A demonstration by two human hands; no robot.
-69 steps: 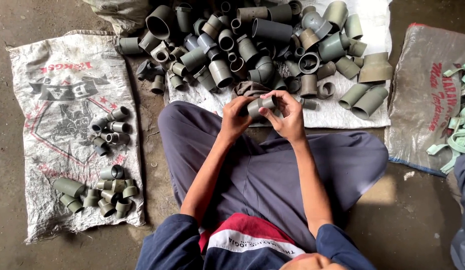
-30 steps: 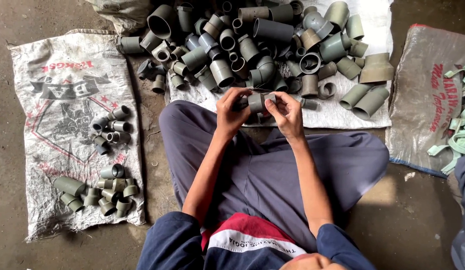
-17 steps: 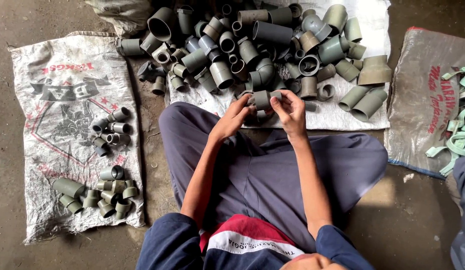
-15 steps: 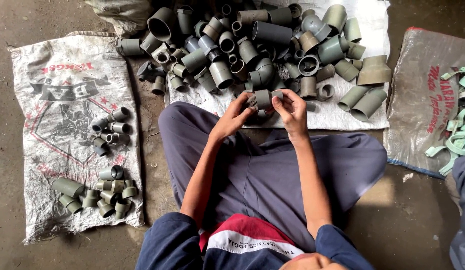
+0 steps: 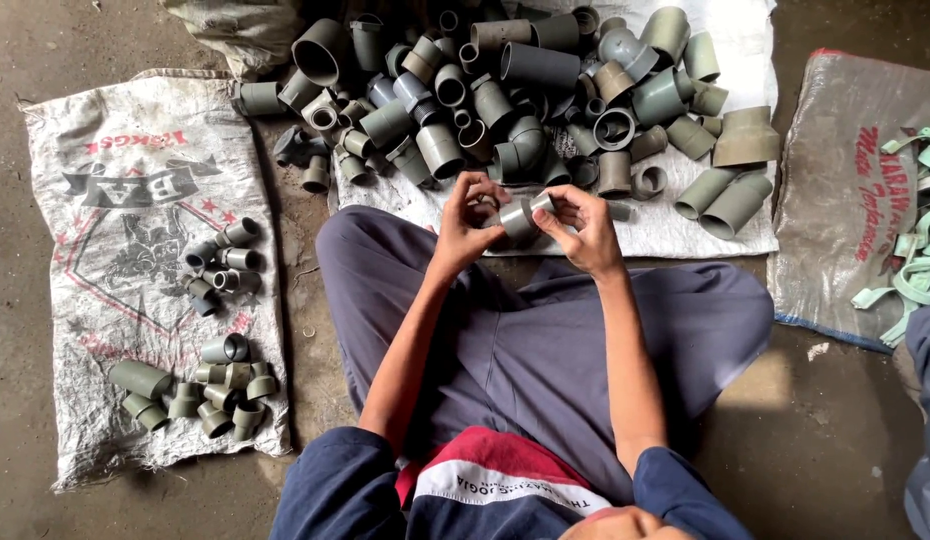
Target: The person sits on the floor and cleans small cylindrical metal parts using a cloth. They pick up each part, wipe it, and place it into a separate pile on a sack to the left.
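Note:
I sit cross-legged on the floor, holding a small grey pipe fitting (image 5: 518, 216) above my knees. My left hand (image 5: 463, 222) grips its left end, and my right hand (image 5: 581, 228) pinches its right end with thumb and fingers. Just beyond my hands lies a big heap of grey and olive pipe fittings (image 5: 505, 90) on a white sack (image 5: 675, 225).
To my left a printed white sack (image 5: 105, 190) carries two small groups of fittings (image 5: 220, 265) (image 5: 200, 385). On the right lies a grey printed sack (image 5: 850, 200) with pale green strips (image 5: 920, 260). Another person's knee (image 5: 927, 400) shows at the right edge. The floor is bare concrete.
Both hands kept hold of the fitting, turning it and shifting their grip; it went up slightly toward the pile and came back a little toward me.

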